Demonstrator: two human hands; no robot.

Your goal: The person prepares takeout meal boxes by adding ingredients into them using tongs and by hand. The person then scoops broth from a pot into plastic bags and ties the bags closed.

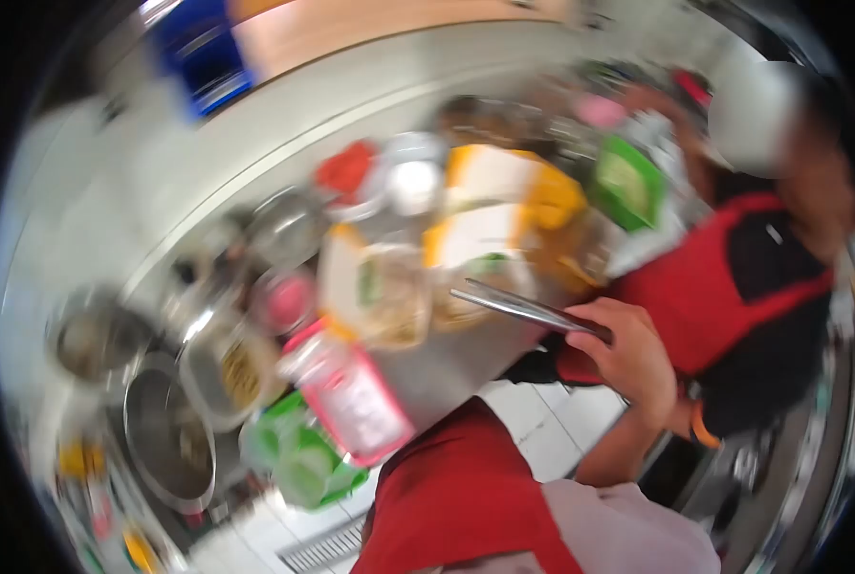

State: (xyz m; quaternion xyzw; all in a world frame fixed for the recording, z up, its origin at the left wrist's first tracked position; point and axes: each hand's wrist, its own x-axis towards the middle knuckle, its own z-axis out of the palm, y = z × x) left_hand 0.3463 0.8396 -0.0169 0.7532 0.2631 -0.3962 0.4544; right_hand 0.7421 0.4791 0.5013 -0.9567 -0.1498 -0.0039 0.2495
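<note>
My right hand [632, 356] is closed around a pair of metal tongs [523, 308]. The tongs point left, their tips over the front part of an open takeaway box [490, 234] with a yellow-and-white lid and food inside. Whether the tips touch the food I cannot tell. To the left stands a second open box [343, 273] with pale food and something green in it. Nothing shows between the tong tips, though the picture is blurred by motion. My left hand is out of the frame.
A co-worker in a red apron [686, 292] stands close on the right. A pink-rimmed container [359, 397], green baskets [303, 459], metal bowls [289, 225] and a large pan [166, 435] crowd the left. A green packet [628, 182] lies at the far right.
</note>
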